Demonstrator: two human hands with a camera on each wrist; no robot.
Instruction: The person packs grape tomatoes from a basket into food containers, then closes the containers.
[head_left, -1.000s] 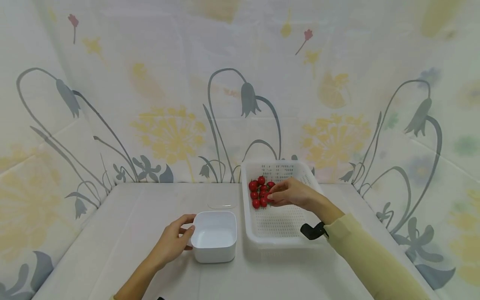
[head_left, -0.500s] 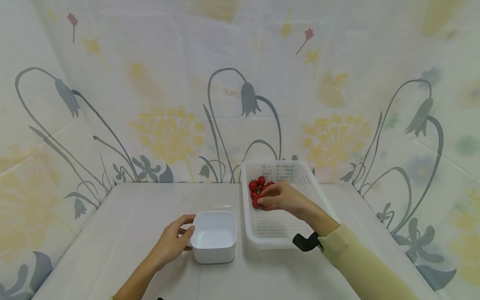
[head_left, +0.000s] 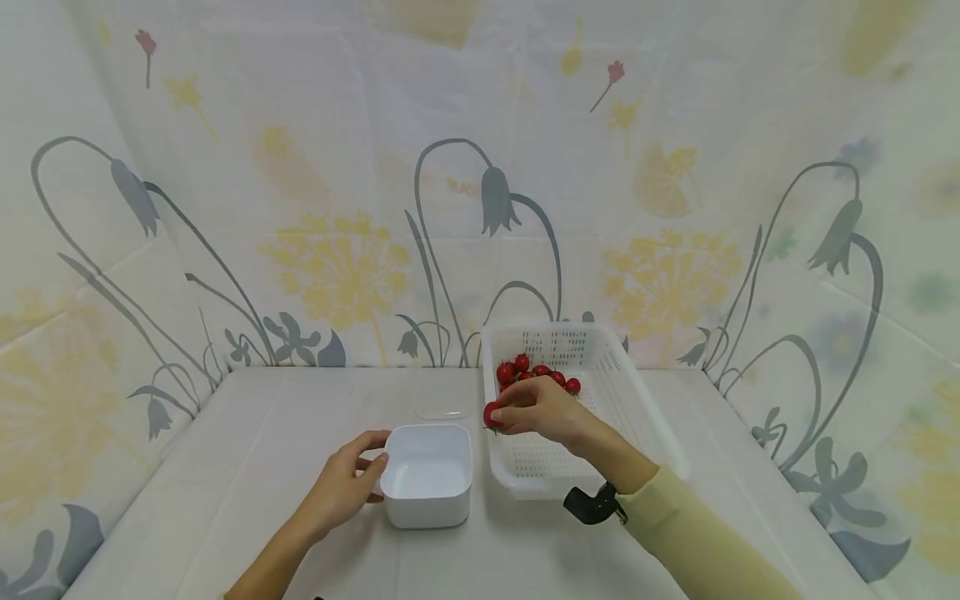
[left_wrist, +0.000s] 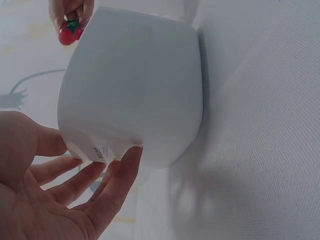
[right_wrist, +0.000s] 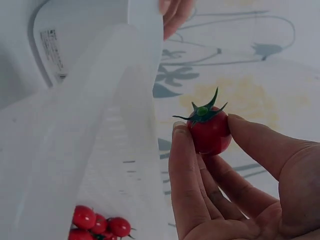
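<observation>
A red cherry tomato [head_left: 491, 415] with a green calyx is pinched between thumb and fingers of my right hand [head_left: 542, 410], over the left edge of the white perforated basket [head_left: 547, 485]. The right wrist view shows the cherry tomato [right_wrist: 210, 134] close up, thumb on one side, fingers on the other. My left hand [head_left: 348, 477] grips the left side of a white square box [head_left: 429, 512]; thumb and fingertips meet its wall in the left wrist view. Inside, the box's visible floor is bare. Several more cherry tomatoes [head_left: 521, 363] lie in the basket's back left, partly hidden by my right hand.
Behind the box, a clear, flat, lid-like piece [head_left: 441, 412] lies on the white table [head_left: 285, 417]. A black device [head_left: 591, 505] is strapped to my right wrist. A flower-printed cloth [head_left: 337, 167] rises at the back and sides.
My right hand has picked a cherry tomato from the group and moved it left and nearer, toward the basket's left edge. The left hand and the box have stayed put.
</observation>
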